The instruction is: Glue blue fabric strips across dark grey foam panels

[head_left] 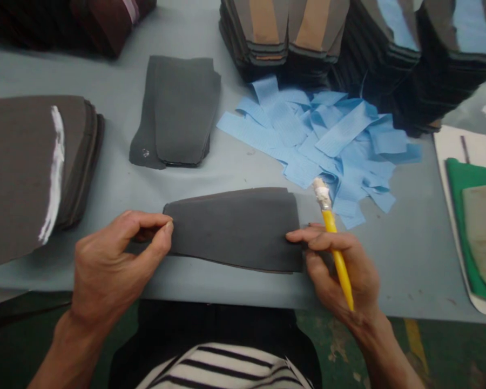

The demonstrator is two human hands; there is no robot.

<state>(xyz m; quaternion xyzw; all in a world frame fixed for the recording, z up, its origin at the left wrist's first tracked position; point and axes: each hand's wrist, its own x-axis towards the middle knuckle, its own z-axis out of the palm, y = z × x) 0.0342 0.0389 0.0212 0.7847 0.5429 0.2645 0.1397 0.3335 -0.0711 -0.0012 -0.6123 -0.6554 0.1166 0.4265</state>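
Black-and-white striped shirt (222,367) nearest, tapering dark grey flat panel (235,229) between two hands

Along the bottom edge of the frame is the shirt, and above it the near side of a pale grey-green covered surface (409,254). At lower left, the left hand (119,262) pinches the panel's narrow end between thumb and forefinger. At lower right, the right hand (360,273) is curled around a yellow-handled brush with whitened bristles (332,227), a fingertip resting on the panel's wide end.

The panel lies at centre, seemingly layered along its edges. It should be light and bendable, probably not fragile, with layers that may slide; how slippery it is, I cannot tell. Its two ends look the best places to hold.

Farther back, brown-grey panels with a white streak (16,173) are piled at left, and smaller dark grey pieces (186,108) lie upper left of centre. Light blue ribbed strips (328,129) are heaped right of centre, below tall dark stacks with tan and blue bands (441,70) at upper right.
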